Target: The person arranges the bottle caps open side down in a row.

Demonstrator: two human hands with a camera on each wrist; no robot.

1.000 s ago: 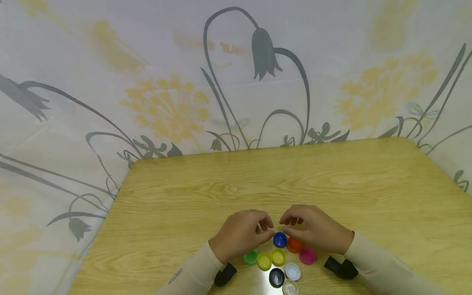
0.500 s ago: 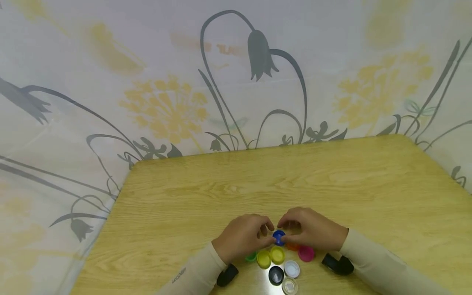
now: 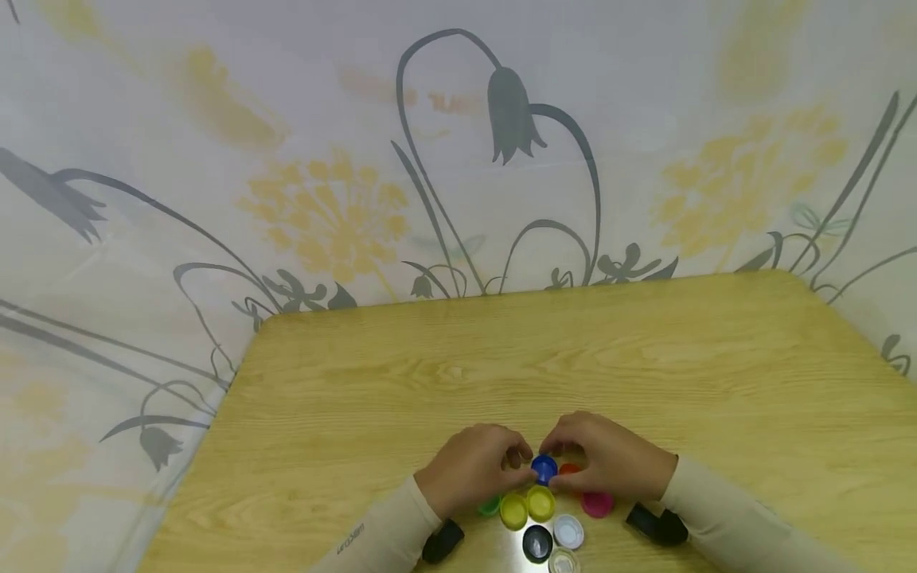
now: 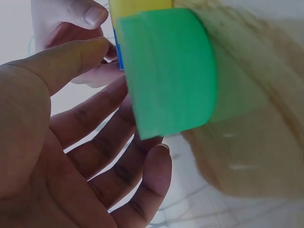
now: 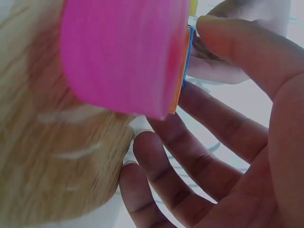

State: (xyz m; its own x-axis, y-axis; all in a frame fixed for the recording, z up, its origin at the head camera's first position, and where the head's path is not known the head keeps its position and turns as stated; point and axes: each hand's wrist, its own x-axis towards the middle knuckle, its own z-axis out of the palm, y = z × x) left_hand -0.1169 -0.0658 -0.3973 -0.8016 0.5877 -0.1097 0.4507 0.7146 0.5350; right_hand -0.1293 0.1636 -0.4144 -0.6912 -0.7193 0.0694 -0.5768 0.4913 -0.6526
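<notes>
In the head view a small round blue cup (image 3: 544, 469) sits between both hands. My left hand (image 3: 476, 468) reaches it from the left, thumb and index fingertips at its rim. My right hand (image 3: 609, 458) curls its index finger round the far side and its thumb round the near right side. In the right wrist view, a pink cup (image 5: 118, 57) hides most of the blue cup (image 5: 189, 57). A green cup (image 4: 166, 73) does the same in the left wrist view. The other fingers of both hands stay off the cups.
Two yellow cups (image 3: 540, 503), a partly covered orange one (image 3: 569, 469), a white one (image 3: 568, 532), a black one (image 3: 537, 543) and a clear one (image 3: 563, 561) stand close by on the wooden table (image 3: 358, 382). Patterned cloth (image 3: 458, 159) hangs behind.
My right hand has come in leftward from beside the blue cup, and its thumb and index finger now lie round it. My left hand has shifted slightly nearer the cup. The other cups keep their places.
</notes>
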